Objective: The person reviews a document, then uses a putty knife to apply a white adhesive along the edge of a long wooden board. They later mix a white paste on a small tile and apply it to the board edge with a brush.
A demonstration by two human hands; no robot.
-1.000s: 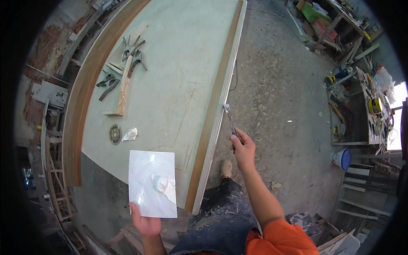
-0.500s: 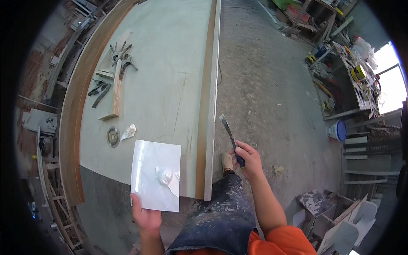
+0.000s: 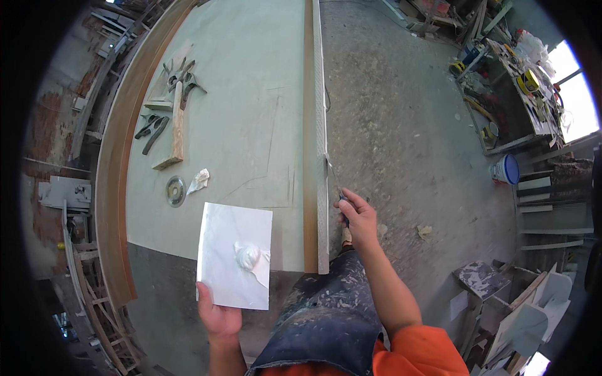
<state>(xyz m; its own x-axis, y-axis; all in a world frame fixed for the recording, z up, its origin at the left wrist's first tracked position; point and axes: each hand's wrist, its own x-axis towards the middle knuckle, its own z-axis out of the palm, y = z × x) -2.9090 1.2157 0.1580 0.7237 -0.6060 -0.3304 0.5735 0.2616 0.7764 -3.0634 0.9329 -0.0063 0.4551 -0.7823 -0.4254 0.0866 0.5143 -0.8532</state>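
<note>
My left hand (image 3: pixel 217 316) grips the near edge of a flat white board (image 3: pixel 234 255) that carries a blob of white putty (image 3: pixel 248 255). My right hand (image 3: pixel 357 217) holds a putty knife (image 3: pixel 334 181), whose blade touches the right edge of the long wooden strip (image 3: pixel 314 131) running along the pale green work table (image 3: pixel 238 119). The board hovers over the table's near end, just left of the strip.
On the table's left side lie several clamps (image 3: pixel 177 75), a wooden block (image 3: pixel 177 128), a round metal disc (image 3: pixel 175 190) and a crumpled scrap (image 3: pixel 199 180). A curved wooden band (image 3: pixel 116 175) edges the table. A white bucket (image 3: pixel 505 169) and cluttered shelves (image 3: pixel 527 81) stand right.
The view has swung so the table and strip run straight up. My right hand has brought the knife in from the open floor to the strip's edge. The board stays in my left hand.
</note>
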